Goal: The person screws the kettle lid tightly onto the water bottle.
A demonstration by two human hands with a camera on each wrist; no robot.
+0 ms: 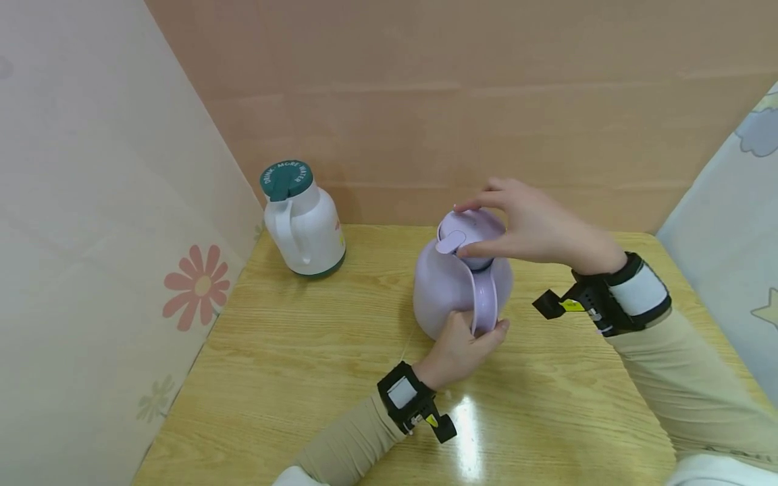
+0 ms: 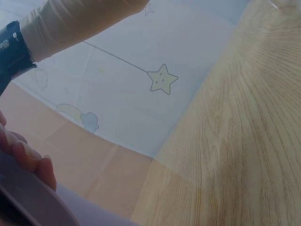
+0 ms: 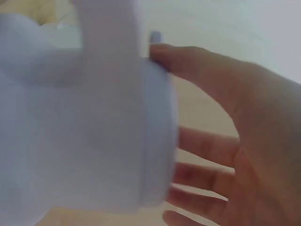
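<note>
A: How many jugs are on the table (image 1: 292, 378)?

B: 2 jugs. 1 lilac jug (image 1: 446, 287) near the middle, and 1 white jug (image 1: 306, 233) at the back left corner.

A: Lids?

B: 2 lids, 1 on each jug: 1 lilac lid (image 1: 468, 229) and 1 green lid (image 1: 286, 179).

A: And handles?

B: 2 as well, 1 lilac handle (image 1: 486, 297) and 1 white handle (image 1: 286, 233).

A: Hands?

B: 2 hands, the left hand (image 1: 458, 347) and the right hand (image 1: 535, 226), with 2 black wrist straps, 1 on each arm.

A: Tables?

B: Just 1 wooden table. On the patterned sheets at the sides I count 1 red flower (image 1: 197, 283) and 1 smiling star (image 2: 161, 79).
</note>
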